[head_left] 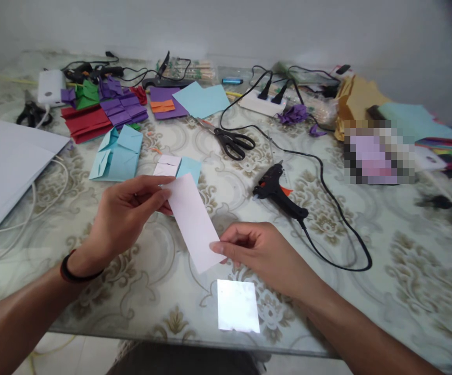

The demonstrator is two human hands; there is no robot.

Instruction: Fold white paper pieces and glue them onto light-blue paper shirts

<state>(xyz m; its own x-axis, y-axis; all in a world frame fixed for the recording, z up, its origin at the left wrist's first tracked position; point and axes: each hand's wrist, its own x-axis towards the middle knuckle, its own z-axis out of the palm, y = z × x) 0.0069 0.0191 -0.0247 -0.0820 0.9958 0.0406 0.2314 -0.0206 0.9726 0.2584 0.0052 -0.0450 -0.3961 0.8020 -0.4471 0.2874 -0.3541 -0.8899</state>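
pinched by left hand (126,213) and right hand (255,251): strip (195,224)
white square (237,306) lies nearer; glue gun (276,190) and cord (322,174) sit right, scissors (220,134) and folded papers (128,151) beyond.

There are two hands (122,213) (259,255), one held paper (195,224), one blue marker (232,81).

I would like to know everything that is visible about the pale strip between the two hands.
The pale strip looks like paper: a plain, pinkish-white rectangle with straight edges. It slants from upper left to lower right, apparently above the table. The left hand pinches its upper left corner, the right hand its lower right corner. Whether it is doubled cannot be told.
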